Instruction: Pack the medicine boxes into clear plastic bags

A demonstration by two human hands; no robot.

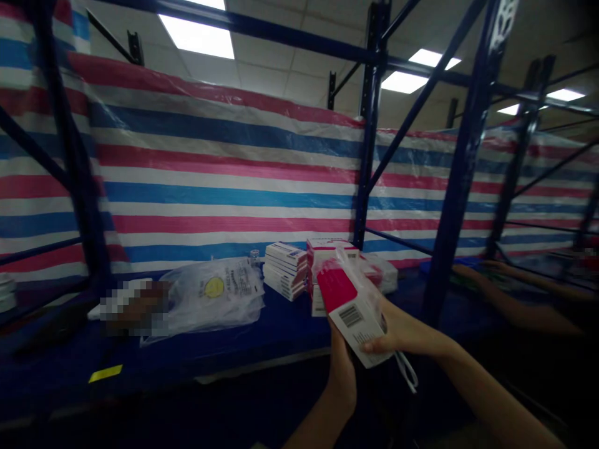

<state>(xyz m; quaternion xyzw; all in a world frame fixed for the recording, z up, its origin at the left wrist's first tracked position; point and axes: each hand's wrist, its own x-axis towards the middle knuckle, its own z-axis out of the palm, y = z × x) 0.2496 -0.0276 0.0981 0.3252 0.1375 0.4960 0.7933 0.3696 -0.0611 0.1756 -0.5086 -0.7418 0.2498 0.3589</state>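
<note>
pink and white box [353,318]: in both our hands, in front of the shelf edge and tilted, its pink part up and to the left, its white part with a barcode nearer us.
left hand [342,368]: curled on the box from below and from the left; the fingertips are hidden behind it.
right hand [400,327]: closed round the right side of the box, thumb lying across the white part.
clear plastic [349,259]: crumpled over the far end and right side of our box.
white loop [408,372]: hanging just below our right hand; we cannot tell what it is tied to.
blue shelf [290,340]: across the scene before us, a yellow label [105,373] on its front at left.
small white boxes [283,268]: stacked on the shelf, left of our hands.
larger boxes [321,247]: pink and white, standing just behind our box.
plastic bags [224,296]: lying flat to the left, a yellow round print on top.
striped sheet [224,206]: red, white and blue, hung behind the shelf.
far right: another person's arms [515,299], dim and blurred, reaching over the shelf.
</note>
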